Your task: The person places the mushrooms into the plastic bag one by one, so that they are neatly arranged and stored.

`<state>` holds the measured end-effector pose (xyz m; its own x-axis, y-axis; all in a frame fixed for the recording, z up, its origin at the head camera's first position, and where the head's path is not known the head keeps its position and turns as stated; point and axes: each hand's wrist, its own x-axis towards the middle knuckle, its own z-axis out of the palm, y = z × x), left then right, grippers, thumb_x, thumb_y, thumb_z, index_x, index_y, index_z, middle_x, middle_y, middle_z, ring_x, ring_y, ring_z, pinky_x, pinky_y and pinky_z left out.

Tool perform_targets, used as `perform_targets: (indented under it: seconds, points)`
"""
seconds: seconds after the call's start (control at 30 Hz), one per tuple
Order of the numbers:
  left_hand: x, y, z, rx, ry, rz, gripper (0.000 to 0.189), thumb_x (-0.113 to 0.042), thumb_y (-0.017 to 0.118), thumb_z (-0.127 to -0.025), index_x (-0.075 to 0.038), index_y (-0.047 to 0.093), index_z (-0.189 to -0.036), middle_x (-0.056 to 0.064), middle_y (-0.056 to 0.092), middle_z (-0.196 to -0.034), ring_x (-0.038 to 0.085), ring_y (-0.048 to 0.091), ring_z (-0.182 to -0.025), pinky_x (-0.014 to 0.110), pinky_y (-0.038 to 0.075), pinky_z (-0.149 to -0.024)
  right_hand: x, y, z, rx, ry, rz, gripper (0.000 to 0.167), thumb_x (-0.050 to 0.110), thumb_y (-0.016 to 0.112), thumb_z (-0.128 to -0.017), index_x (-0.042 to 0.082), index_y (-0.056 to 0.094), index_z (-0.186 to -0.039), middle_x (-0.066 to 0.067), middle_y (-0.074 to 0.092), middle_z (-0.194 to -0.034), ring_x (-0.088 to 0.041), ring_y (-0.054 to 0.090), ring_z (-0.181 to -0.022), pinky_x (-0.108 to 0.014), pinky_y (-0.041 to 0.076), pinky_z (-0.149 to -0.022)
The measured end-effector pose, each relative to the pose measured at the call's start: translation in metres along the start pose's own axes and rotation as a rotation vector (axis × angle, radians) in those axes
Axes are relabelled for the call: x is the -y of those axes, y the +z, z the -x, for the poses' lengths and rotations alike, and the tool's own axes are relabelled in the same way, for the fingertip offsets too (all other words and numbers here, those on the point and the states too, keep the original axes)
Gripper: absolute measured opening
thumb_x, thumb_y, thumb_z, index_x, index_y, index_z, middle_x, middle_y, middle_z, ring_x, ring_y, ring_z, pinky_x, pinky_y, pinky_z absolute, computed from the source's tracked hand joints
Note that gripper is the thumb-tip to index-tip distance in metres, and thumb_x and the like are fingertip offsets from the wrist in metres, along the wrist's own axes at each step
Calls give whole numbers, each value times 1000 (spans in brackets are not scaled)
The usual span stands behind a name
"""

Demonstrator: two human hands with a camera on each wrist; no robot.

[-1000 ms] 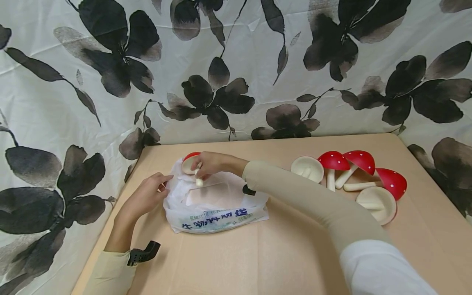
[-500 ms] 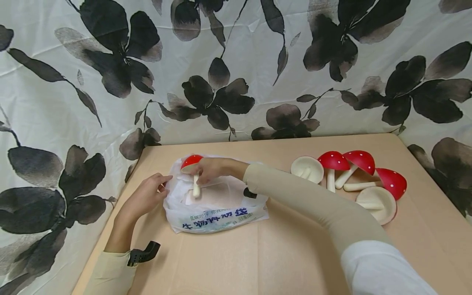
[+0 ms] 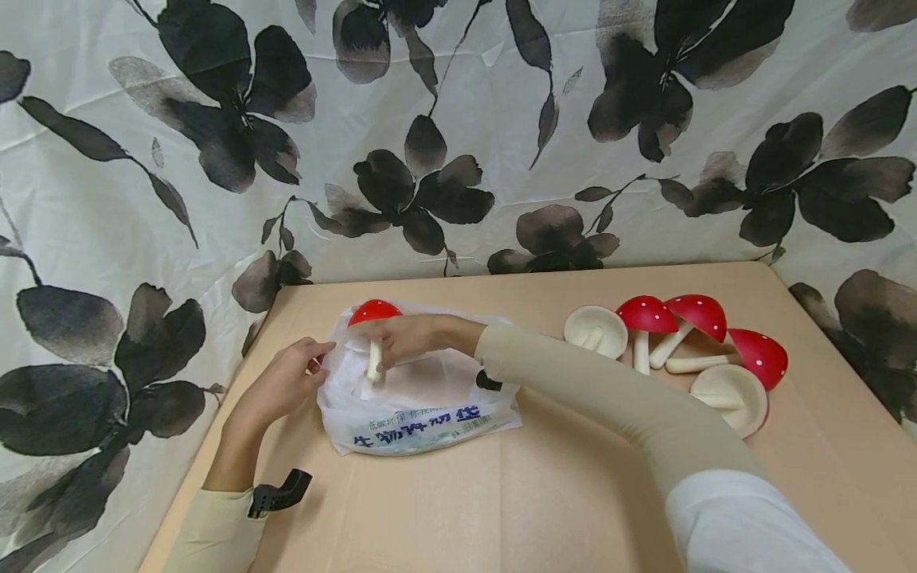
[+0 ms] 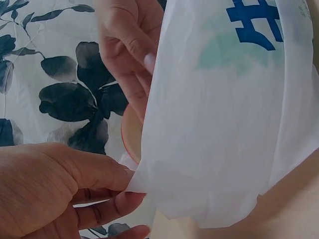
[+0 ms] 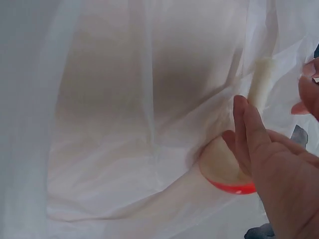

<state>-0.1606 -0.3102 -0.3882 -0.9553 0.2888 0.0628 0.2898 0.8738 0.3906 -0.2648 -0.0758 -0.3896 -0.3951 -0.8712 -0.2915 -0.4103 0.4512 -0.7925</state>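
Observation:
In the head view my right hand [image 3: 411, 341] holds a toy mushroom [image 3: 374, 311] with a red cap and cream stem over a white plastic bag [image 3: 430, 438]. The mushroom stands cap up, stem pointing down. In the right wrist view, the fingers of that hand [image 5: 279, 159] lie along the stem [image 5: 260, 87], and the cap's pale underside [image 5: 219, 162] shows against the bag's film. My left hand [image 3: 290, 374] pinches the bag's left edge; the left wrist view shows its thumb and finger on a corner of the bag [image 4: 219, 129].
On the right of the wooden table [image 3: 559, 493] lies a group of several red-capped mushrooms [image 3: 691, 318]. Two show their cream undersides, one at the group's left [image 3: 596, 330] and one at the front [image 3: 731, 398]. A floral cloth [image 3: 458, 95] hangs behind.
The right hand has turned the mushroom, so its red top shows rather than its underside, and has shifted slightly left. The left hand stays at the bag's edge.

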Motion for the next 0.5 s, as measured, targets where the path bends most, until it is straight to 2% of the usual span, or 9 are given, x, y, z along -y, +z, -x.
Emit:
perform_targets:
  seconds: [0.1, 0.23, 0.37, 0.5]
  points:
    - [-1, 0, 0, 5, -1, -3, 37, 9, 65, -86, 16, 64, -122, 13, 62, -89, 23, 60, -80, 37, 52, -71, 0, 0, 2, 78, 13, 47, 78, 25, 68, -95, 22, 28, -162, -9, 50, -144, -22, 47, -126, -35, 44, -102]
    - [-1, 0, 0, 4, -3, -11, 37, 8, 66, -86, 16, 64, -122, 12, 62, -88, 23, 60, -80, 37, 52, -71, 0, -3, 7, 122, 8, 105, 76, 27, 66, -96, 21, 28, -162, -8, 55, -132, -20, 49, -119, -33, 47, -95]
    - [-1, -1, 1, 2, -8, -12, 37, 8, 66, -86, 15, 64, -122, 12, 62, -89, 23, 59, -80, 37, 52, -71, 0, -6, 12, 125, -8, 132, 67, 24, 63, -98, 16, 36, -159, -4, 50, -150, -18, 46, -128, -32, 45, -102]
    - [-2, -1, 1, 6, -14, -9, 37, 8, 66, -86, 15, 64, -123, 13, 62, -90, 23, 59, -80, 36, 52, -71, -2, -9, 17, 128, -9, 138, 63, 21, 62, -99, 15, 39, -157, -4, 44, -158, -19, 45, -137, -33, 45, -108]
